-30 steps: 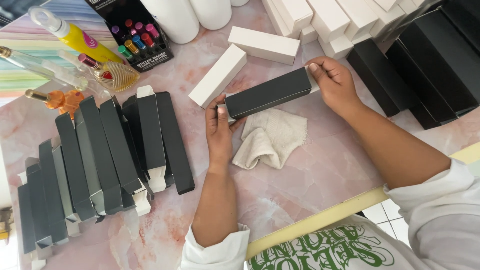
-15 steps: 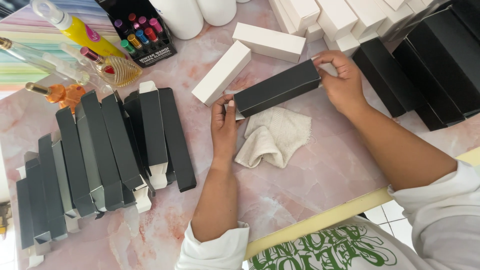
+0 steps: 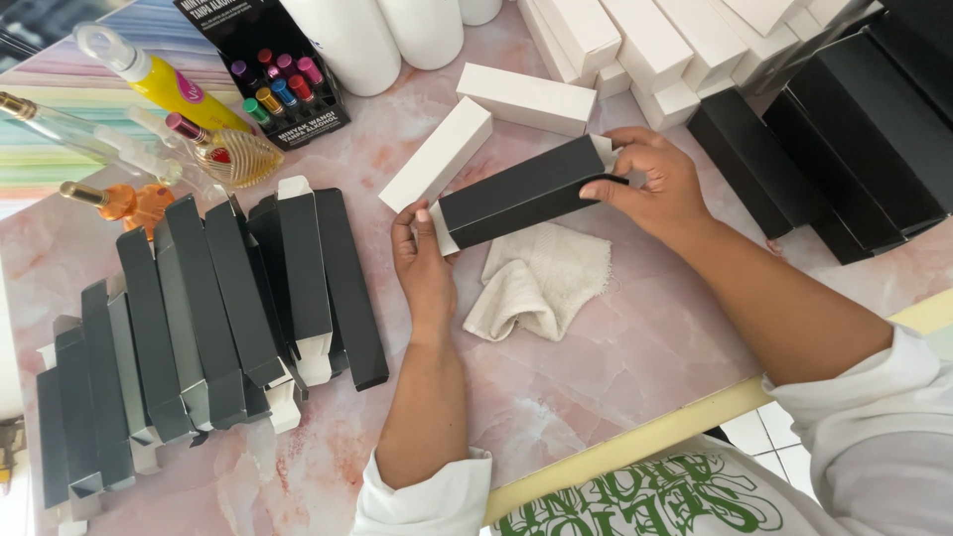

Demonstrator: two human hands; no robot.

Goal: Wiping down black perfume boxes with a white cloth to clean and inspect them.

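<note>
A pink marbled tabletop [image 3: 615, 367] fills the frame, edged in yellow at the person's side. Across its left portion a fanned row of flattened black cartons [image 3: 199, 328] lies overlapping, white flaps showing at their ends, while assembled black boxes [image 3: 844, 149] stack at the upper right and white boxes [image 3: 596, 40] crowd the top edge. Above the middle of the table, a long black carton [image 3: 521, 191] is held level between both hands, just over a crumpled beige cloth [image 3: 541, 283]. The right hand [image 3: 650, 184] pinches the carton's far end, fingers curled around its white end flap. The left hand [image 3: 422, 268] presses its fingertips against the near end, where a white flap sticks out. A single white box [image 3: 437, 154] lies just behind the carton, another white box [image 3: 526, 99] beyond it. At upper left stand a black display tray of small coloured vials [image 3: 273, 79], a yellow bottle [image 3: 159, 79] and an amber perfume bottle [image 3: 233, 154].
</note>
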